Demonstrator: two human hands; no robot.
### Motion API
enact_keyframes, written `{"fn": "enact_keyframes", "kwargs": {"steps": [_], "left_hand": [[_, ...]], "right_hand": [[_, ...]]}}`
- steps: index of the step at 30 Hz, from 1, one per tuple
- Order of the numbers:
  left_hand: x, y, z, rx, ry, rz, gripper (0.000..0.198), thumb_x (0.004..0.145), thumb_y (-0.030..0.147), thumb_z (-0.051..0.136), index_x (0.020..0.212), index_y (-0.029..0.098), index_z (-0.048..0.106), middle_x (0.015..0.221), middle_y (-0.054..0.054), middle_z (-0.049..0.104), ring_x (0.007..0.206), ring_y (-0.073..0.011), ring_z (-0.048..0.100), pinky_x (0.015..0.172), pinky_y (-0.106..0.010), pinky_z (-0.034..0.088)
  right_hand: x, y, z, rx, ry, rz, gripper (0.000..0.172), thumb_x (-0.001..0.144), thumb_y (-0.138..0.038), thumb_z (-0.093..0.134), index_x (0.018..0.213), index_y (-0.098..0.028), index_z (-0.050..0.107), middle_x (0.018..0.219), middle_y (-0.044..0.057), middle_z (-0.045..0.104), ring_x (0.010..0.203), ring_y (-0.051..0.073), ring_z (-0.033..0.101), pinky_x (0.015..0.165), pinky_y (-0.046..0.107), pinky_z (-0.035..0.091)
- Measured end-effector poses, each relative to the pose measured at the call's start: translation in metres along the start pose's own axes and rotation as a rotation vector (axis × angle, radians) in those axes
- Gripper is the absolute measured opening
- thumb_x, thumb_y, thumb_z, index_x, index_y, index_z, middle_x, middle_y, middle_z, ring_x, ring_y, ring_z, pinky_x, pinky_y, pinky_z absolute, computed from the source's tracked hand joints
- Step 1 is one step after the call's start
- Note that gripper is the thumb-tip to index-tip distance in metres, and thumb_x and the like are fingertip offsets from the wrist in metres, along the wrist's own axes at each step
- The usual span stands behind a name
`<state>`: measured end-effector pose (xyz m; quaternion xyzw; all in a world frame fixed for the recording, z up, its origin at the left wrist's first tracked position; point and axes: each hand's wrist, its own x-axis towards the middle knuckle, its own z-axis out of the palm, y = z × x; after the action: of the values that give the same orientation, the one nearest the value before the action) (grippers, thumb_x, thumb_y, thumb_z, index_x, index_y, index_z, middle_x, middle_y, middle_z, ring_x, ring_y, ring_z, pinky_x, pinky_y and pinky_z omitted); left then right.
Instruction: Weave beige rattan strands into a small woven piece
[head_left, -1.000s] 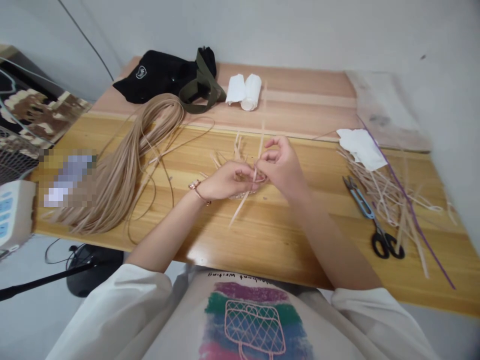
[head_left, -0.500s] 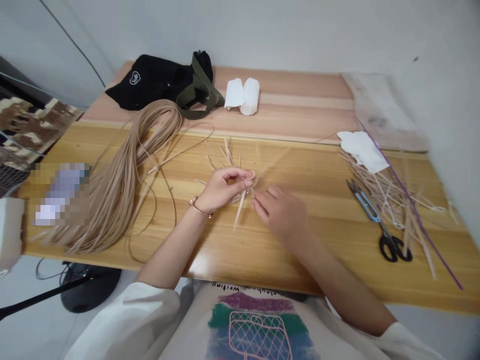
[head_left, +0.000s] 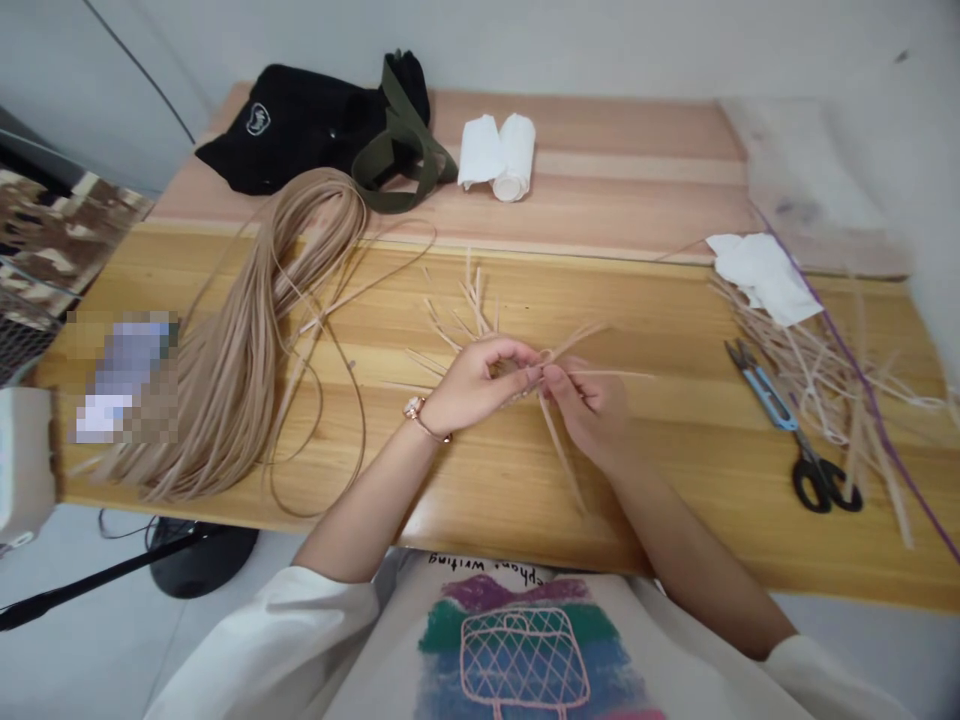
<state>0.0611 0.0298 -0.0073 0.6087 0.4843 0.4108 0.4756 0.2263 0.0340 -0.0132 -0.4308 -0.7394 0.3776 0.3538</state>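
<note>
Wooden table point(head_left: 480, 490), yellow pine-look front section, paler pinkish back section point(head_left: 600, 140). Person's torso at near edge: white sleeves point(head_left: 262, 630), T-shirt w/ printed basket point(head_left: 521, 655).

Left part of table: long hank of flat tan cane strips point(head_left: 240, 370), loops trailing toward centre. Beside it, pixelated item point(head_left: 124, 375), can't tell what. White device point(head_left: 22, 465) at left edge, past table end.

Back section: black bag point(head_left: 277, 130) w/ olive strap point(head_left: 405, 150), just beside it white paper roll point(head_left: 499, 155).

Right part: pile of loose cut strips point(head_left: 810, 370), crumpled white tissue point(head_left: 761, 278) on top, long purple strip point(head_left: 862, 380) across it. Thread snips point(head_left: 795, 440), blue blades, black loop handles, lying at pile's edge.

Centre, in front of person: small woven cane piece point(head_left: 517, 375), held up off table btwn both hands, spokes fanning out point(head_left: 457, 310), one long spoke angling down toward person point(head_left: 559, 465). Its middle mostly hidden by fingers.

Left hand point(head_left: 476, 385), rose-gold bracelet point(head_left: 424, 420) on wrist, curls around piece from left. Right hand point(head_left: 592, 410) close against it, thumb & forefinger narrowly pinching strips at centre.
</note>
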Motion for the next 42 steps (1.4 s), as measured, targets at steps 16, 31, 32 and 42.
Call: {"fn": "enact_keyframes", "kwargs": {"steps": [16, 31, 32, 42], "left_hand": [[0.002, -0.007, 0.003, 0.597, 0.141, 0.307, 0.016, 0.083, 0.03, 0.056, 0.092, 0.018, 0.063, 0.087, -0.005, 0.063, 0.089, -0.0188, 0.053, 0.081, -0.034, 0.033], [0.003, -0.01, -0.001, 0.529, 0.177, 0.257, 0.013, 0.085, 0.028, 0.052, 0.088, 0.017, 0.06, 0.083, -0.004, 0.061, 0.085, -0.0171, 0.052, 0.079, -0.032, 0.033], [0.003, -0.01, -0.003, 0.499, 0.162, 0.272, 0.013, 0.086, 0.028, 0.052, 0.088, 0.017, 0.059, 0.084, -0.004, 0.061, 0.085, -0.0168, 0.052, 0.079, -0.032, 0.034], [0.002, -0.011, -0.003, 0.504, 0.096, 0.36, 0.015, 0.086, 0.027, 0.051, 0.091, 0.017, 0.06, 0.085, -0.004, 0.062, 0.084, -0.0153, 0.053, 0.079, -0.031, 0.035]], "right_hand": [[-0.003, 0.009, 0.001, 0.369, -0.012, 0.317, 0.019, 0.071, -0.037, 0.067, 0.071, -0.018, 0.063, 0.059, -0.001, 0.058, 0.049, 0.01, 0.047, 0.048, 0.023, 0.038], [-0.003, 0.002, -0.021, 0.28, -0.152, 0.09, 0.017, 0.079, -0.024, 0.059, 0.093, -0.023, 0.07, 0.085, 0.003, 0.061, 0.067, 0.011, 0.052, 0.057, 0.025, 0.04], [-0.003, 0.003, -0.02, 0.4, -0.198, 0.157, 0.019, 0.078, -0.024, 0.06, 0.094, -0.024, 0.07, 0.08, 0.001, 0.061, 0.062, 0.009, 0.049, 0.053, 0.024, 0.038], [0.003, 0.003, -0.019, 1.04, -0.161, 0.511, 0.02, 0.067, -0.022, 0.07, 0.087, -0.019, 0.067, 0.057, -0.003, 0.06, 0.04, 0.003, 0.042, 0.037, 0.017, 0.024]]}}
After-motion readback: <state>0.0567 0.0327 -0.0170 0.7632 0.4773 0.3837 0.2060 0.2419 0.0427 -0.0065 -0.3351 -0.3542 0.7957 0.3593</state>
